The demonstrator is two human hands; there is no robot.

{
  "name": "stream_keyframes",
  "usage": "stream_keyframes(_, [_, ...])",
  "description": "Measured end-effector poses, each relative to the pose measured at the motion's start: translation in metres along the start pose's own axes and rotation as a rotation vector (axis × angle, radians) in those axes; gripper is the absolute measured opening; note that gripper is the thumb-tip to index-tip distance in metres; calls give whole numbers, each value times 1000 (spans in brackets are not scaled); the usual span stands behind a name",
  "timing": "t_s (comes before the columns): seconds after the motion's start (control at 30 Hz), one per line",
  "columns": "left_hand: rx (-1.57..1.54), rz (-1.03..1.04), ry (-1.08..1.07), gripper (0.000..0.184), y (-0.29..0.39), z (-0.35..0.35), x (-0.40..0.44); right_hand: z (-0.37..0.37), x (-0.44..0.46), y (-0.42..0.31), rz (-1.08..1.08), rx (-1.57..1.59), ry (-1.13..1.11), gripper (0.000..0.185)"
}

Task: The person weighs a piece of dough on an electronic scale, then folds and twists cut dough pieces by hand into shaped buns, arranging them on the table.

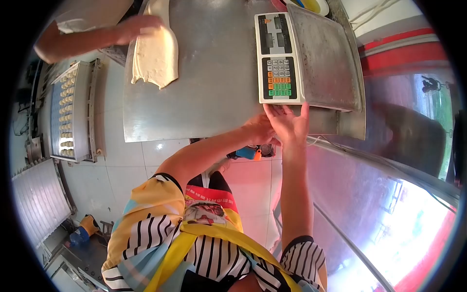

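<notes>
The right hand [291, 125] is resting nearer the scale [316, 58], palm up, fingers spread, gripping nothing, tips seemingly touching its near edge; the left hand [259, 127] is showing blurred alongside, grip impossible to tell; the scale is sitting straight ahead on the tabletop [214, 97], button panel [278, 77] running lengthwise away.

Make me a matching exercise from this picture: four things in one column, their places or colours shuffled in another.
Things:
1. scale
2. dough
3. right hand
4. wide strap

Matches:
A. bright yellow
B. on the table's left part
C. at the scale's near edge
D. on the table's right part

Pairs: 1-D, 2-B, 3-C, 4-A
</notes>
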State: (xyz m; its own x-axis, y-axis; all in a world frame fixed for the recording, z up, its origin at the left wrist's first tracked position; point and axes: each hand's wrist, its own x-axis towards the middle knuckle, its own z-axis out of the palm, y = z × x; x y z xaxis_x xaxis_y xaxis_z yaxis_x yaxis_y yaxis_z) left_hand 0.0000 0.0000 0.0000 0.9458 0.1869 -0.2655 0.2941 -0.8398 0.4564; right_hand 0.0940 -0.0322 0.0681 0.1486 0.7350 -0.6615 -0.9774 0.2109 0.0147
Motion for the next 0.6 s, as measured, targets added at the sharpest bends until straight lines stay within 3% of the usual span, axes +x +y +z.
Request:
stream_keyframes(0.17, [-113,10,77,68,6,5,7,1,-10,-11,-10,-28,-20,91])
stream_keyframes(0.37, [211,-83,61,65,-42,-31,3,5,-2,1,9,18,-43,92])
stream_keyframes(0.47, [257,-199,294,69,-83,-12,9,6,-7,2,13,28,-40,93])
stream_keyframes(0.6, [220,-524,562,70,-138,-39,-1,0,-6,-2,50,23,-96,93])
